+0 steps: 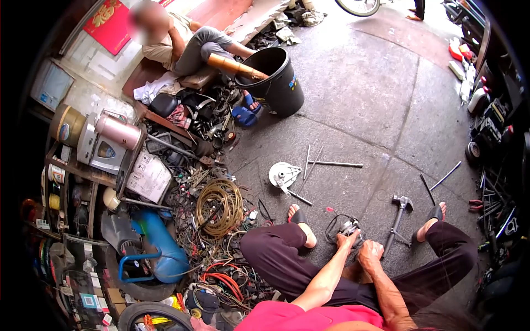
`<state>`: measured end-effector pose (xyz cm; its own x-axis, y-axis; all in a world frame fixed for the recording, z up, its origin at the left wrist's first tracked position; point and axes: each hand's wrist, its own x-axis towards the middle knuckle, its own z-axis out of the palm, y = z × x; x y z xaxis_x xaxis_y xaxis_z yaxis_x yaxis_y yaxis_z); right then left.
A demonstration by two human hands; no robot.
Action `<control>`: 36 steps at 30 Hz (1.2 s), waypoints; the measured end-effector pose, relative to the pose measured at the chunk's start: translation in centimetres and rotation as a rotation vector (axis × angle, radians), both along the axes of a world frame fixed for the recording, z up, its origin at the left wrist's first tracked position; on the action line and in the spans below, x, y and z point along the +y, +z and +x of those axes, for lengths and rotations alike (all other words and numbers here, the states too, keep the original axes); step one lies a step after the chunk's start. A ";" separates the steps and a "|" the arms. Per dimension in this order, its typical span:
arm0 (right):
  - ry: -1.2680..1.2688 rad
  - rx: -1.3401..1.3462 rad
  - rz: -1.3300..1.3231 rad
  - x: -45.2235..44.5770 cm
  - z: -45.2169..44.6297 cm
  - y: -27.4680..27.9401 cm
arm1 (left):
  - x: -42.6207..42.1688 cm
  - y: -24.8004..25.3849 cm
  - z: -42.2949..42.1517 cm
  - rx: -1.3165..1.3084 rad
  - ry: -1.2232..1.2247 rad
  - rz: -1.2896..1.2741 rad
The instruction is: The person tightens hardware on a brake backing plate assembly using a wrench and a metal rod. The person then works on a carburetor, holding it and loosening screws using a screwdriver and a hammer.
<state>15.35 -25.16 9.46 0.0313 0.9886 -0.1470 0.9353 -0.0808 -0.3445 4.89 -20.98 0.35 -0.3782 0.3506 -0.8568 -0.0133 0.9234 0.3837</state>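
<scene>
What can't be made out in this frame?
In the head view:
Small metal part: partly covered by the left hand.
Whether the right hand holds anything: curled fingers hide it.
Wheel: cut off by the top edge.
Bucket sticker: lettering too small.
Seated person's head: blurred.

Repair wkshp w/ hammer (396,223), metal rods (338,164), tyre (132,310), blue tank (170,256)

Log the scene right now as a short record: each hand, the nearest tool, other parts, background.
Left hand: holding a small metal part
Right hand: close beside the left; its grip is unclear
Nearest tool: hammer, beside the right hand, head pointing away
Other parts: round metal part on the floor
Background: black bucket
</scene>
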 end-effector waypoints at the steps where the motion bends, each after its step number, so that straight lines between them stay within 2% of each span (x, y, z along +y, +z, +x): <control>1: -0.026 -0.005 -0.007 0.1 -0.1 0.1 | -0.1 -0.3 0.2 0.053 -0.019 0.015; 3: -0.010 -0.044 -0.068 0.3 -0.1 0.3 | -0.3 -1.0 0.2 0.099 -0.052 0.028; 6: 0.012 -0.073 -0.078 0.7 0.0 1.2 | 0.1 -2.0 -0.2 0.015 -0.040 -0.002; 11: 0.021 -0.068 -0.146 0.7 -0.2 1.6 | -0.1 -2.1 0.0 0.104 -0.055 0.057; 16: 0.065 -0.085 -0.117 0.3 0.0 0.6 | -0.3 -5.2 0.0 0.047 -0.006 0.078; 17: 0.014 -0.039 -0.160 0.6 0.0 0.3 | -0.4 -6.8 -0.1 0.070 0.019 0.146; 18: 0.001 -0.074 -0.132 0.8 0.0 1.3 | -0.6 -5.5 -0.4 -0.083 0.115 0.244; 19: 0.017 -0.104 -0.072 0.9 0.2 1.7 | 0.0 -0.5 -0.5 -0.131 0.156 0.218; 20: 0.004 -0.124 -0.049 0.9 0.6 1.5 | 0.7 3.9 -0.2 -0.042 0.162 0.072; 21: 0.020 -0.126 0.042 0.9 1.2 1.6 | 0.0 -0.3 -0.9 -0.181 0.249 0.210; 22: 0.039 -0.146 -0.001 1.2 2.0 1.9 | -0.5 -1.8 -1.2 -0.335 0.352 0.368; 23: -0.020 -0.105 -0.098 1.1 2.9 1.1 | -0.3 -0.8 -1.7 -0.327 0.288 0.325; 24: -0.097 -0.077 -0.468 2.5 3.5 3.1 | 0.5 3.2 -1.4 -0.343 0.267 0.331; 26: -0.238 0.024 -0.478 2.3 5.2 3.1 | 1.5 2.5 -2.4 -0.506 0.220 0.388; 29: -0.425 0.075 -0.381 2.5 6.2 3.3 | 3.1 5.4 -2.5 -0.600 0.150 0.478; 32: -0.557 0.257 -0.153 3.4 6.3 5.5 | 4.2 8.1 -2.8 -0.757 0.083 0.529; 36: -0.570 0.447 -0.015 4.2 7.5 5.5 | 4.4 10.5 -3.0 -0.911 0.017 0.559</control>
